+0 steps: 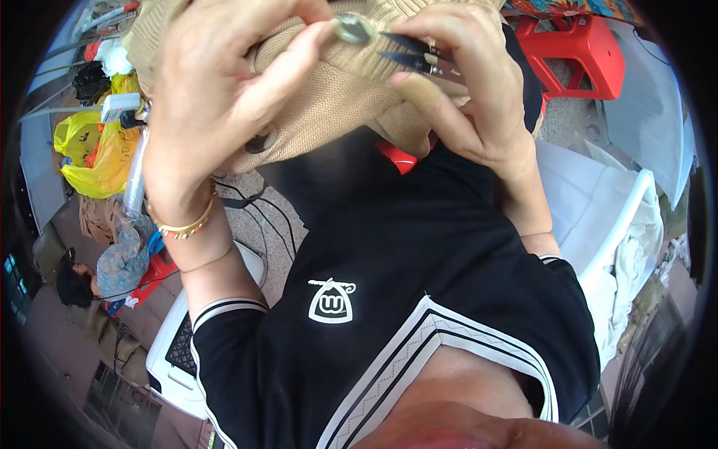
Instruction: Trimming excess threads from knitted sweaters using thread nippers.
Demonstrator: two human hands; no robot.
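Observation:
A beige knitted garment (321, 112) is held up in front of my chest. My left hand (239, 82) pinches it between thumb and fingers, right beside a shiny, blurred round button (351, 30). Another dark button (260, 142) shows lower on the cloth, below the left palm. My right hand (479, 90) is closed around a small pair of thread snips (407, 54). Their two dark blades are parted and point left toward the button, close to the ribbed knit. The right thumb, with a tan covering on its tip, presses along the lower side of the snips.
A red plastic stool (572, 56) stands at upper right. Below it is a white-rimmed bin (624, 232) with white cloth. Left are a yellow plastic bag (112, 153), a white box-like device (168, 359), black cables (273, 213) and another person (120, 262).

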